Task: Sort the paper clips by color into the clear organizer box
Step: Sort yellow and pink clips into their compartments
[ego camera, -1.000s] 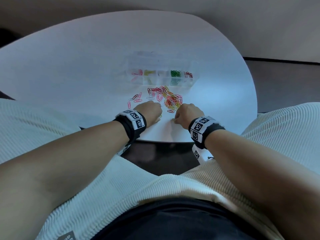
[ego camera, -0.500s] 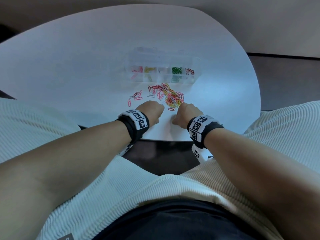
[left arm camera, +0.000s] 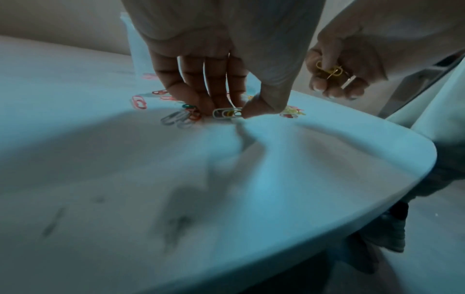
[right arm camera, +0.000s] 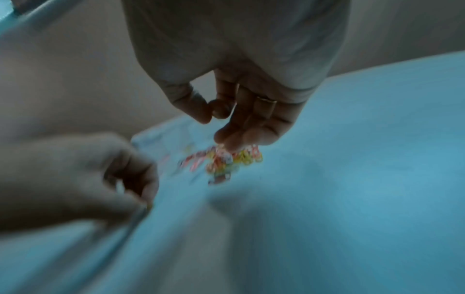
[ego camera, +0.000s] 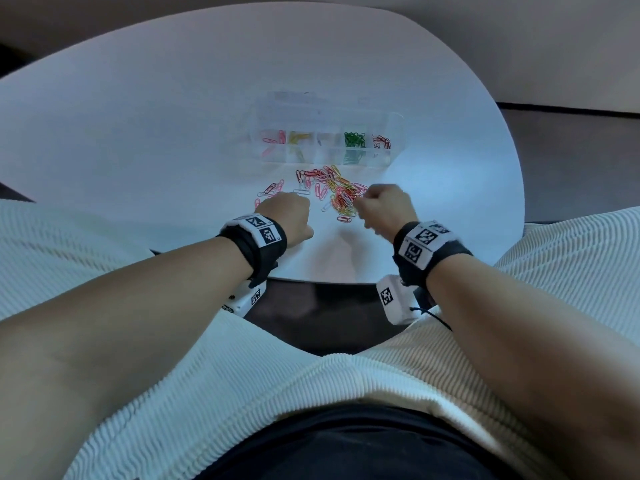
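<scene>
The clear organizer box (ego camera: 394,133) lies open on the white table (ego camera: 138,116), with pink, yellow, green and red clips in separate compartments. A mixed pile of paper clips (ego camera: 334,192) sits just in front of it. My left hand (left arm camera: 239,111) is down on the table at the pile's left edge, thumb and fingers pinching a white paper clip (left arm camera: 221,114). My right hand (left arm camera: 334,79) is lifted above the pile's right side and holds yellow paper clips (left arm camera: 329,69) in its curled fingers. In the blurred right wrist view its thumb and forefinger (right arm camera: 214,113) touch.
Loose pink clips (ego camera: 270,190) lie left of the pile, by my left hand (ego camera: 287,216). The table's near edge (ego camera: 329,280) runs just behind both wrists. Bare tabletop spreads to the left and right of the box.
My right hand has risen off the table and moved forward over the pile. My left hand has slid forward to the white clips at the pile's left edge.
</scene>
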The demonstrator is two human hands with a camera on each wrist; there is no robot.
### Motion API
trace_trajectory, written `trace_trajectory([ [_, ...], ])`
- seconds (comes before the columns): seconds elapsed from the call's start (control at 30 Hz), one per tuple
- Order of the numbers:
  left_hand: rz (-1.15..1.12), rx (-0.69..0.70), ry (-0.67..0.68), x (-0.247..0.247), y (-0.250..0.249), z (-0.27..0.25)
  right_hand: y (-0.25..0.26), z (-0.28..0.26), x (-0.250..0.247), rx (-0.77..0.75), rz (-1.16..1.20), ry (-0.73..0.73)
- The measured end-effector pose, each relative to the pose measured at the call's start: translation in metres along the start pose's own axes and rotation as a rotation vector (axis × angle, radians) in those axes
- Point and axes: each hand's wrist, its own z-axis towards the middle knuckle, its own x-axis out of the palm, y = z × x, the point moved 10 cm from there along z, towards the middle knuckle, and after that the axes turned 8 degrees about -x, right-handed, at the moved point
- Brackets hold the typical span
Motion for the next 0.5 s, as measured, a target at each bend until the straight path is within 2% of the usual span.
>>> trace_trajectory([
  [0.13,-0.283,-0.032,-0.023,-0.013,0.002,0.003,-0.024,0.005,-0.031,0.192,0.483,-0.211],
  [0.2,-0.403,-0.025,-0.046,-0.02,0.002,0.005,-0.038,0.005,-0.035,0.298,0.643,-0.279],
  [0.27,-0.567,-0.045,-0.031,-0.02,0.006,0.008,-0.047,0.006,-0.033,0.353,0.693,-0.292],
  [0.37,-0.867,-0.067,0.083,-0.01,0.006,0.01,-0.049,0.013,-0.028,0.296,0.473,-0.207],
  [0.5,-1.08,-0.078,0.169,-0.005,0.002,0.009,-0.031,0.022,-0.009,0.053,0.058,-0.064],
])
